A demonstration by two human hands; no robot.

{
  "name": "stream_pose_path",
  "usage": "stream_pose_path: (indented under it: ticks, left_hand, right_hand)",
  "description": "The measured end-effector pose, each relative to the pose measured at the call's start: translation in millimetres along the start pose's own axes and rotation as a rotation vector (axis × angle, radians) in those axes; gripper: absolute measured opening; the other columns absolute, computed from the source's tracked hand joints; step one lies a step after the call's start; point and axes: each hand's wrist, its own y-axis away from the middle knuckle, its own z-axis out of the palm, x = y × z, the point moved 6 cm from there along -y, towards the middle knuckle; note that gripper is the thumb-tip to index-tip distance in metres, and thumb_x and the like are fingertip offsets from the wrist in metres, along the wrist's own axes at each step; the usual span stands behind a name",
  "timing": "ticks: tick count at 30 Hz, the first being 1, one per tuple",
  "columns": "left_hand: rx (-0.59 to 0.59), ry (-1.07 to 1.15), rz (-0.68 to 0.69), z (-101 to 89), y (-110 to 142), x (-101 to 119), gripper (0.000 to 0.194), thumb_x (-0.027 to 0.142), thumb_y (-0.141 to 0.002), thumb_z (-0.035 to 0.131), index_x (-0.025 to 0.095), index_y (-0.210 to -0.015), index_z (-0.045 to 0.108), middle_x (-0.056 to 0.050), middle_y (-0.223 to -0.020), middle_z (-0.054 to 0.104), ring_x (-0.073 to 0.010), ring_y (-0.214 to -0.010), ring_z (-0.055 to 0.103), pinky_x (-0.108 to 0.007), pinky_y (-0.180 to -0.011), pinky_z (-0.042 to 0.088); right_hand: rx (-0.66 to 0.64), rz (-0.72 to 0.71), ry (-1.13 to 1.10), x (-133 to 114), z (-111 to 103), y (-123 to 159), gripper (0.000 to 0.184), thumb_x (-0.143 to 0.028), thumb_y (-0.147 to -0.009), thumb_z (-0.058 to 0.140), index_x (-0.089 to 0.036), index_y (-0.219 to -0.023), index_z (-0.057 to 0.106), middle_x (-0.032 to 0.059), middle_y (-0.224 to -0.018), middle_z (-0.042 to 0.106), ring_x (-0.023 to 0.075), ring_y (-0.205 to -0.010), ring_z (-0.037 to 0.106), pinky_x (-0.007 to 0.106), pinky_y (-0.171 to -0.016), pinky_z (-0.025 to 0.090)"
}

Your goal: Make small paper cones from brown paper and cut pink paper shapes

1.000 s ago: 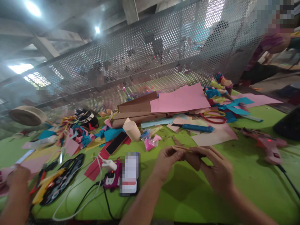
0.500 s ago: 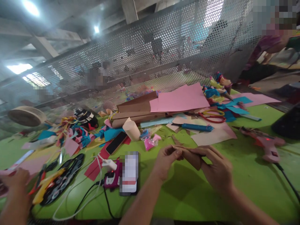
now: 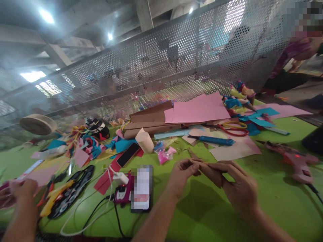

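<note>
Between my two hands is a rolled piece of brown sheet, cone-like in shape, held above the green table. My left hand pinches its narrow left end between thumb and fingers. The wider right end is gripped by my right hand, fingers along the top and thumb below. Brown scraps lie just beyond my left fingers. A pink glue gun with a lit red light rests to the right. Behind the hands is a blue utility knife on pale sheets.
At the left edge a co-worker's hand handles pink material. A phone, a purple power strip and cables lie left of my forearm. Pink sheets, brown sheets and a cream roll stand behind. A yellow-handled glue gun lies left.
The whole view has shifted slightly, so the table things sit a little farther right and lower. My hands keep hold of the rolled brown piece, with little change in grip.
</note>
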Motion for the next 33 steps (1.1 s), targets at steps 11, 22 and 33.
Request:
stream_pose_path:
  ticks: [11, 22, 33]
  left_hand:
    - [0.052, 0.037, 0.005, -4.1, -2, -2, 0.050, 0.055, -0.048, 0.095, 0.016, -0.071, 0.075, 0.001, -0.065, 0.066, -0.0107, -0.060, 0.056, -0.027, -0.068, 0.047]
    - [0.070, 0.031, 0.011, -4.9, -1, -2, 0.048, 0.052, -0.050, 0.095, 0.015, -0.072, 0.074, 0.000, -0.066, 0.066, -0.0113, -0.060, 0.057, -0.029, -0.069, 0.047]
    - [0.125, -0.609, 0.464, -10.5, 14, 43, 0.036, 0.029, -0.085, 0.069, 0.021, -0.120, 0.067, -0.009, -0.119, 0.070, -0.0231, -0.106, 0.063, -0.038, -0.091, 0.049]
  right_hand:
    - [0.024, -0.022, 0.014, -5, -2, -4, 0.017, -0.013, -0.089, 0.064, -0.027, -0.089, 0.074, 0.0015, -0.074, 0.072, 0.0160, -0.064, 0.070, 0.024, -0.055, 0.057]
    - [0.021, -0.035, 0.018, -8, -3, -5, 0.021, -0.008, -0.087, 0.063, -0.026, -0.089, 0.074, 0.0015, -0.074, 0.072, 0.0160, -0.065, 0.070, 0.024, -0.057, 0.056]
    - [-0.069, 0.187, 0.007, 18, 2, 4, 0.018, -0.011, -0.080, 0.061, -0.025, -0.088, 0.070, 0.0018, -0.078, 0.071, 0.0175, -0.066, 0.066, 0.026, -0.055, 0.052]
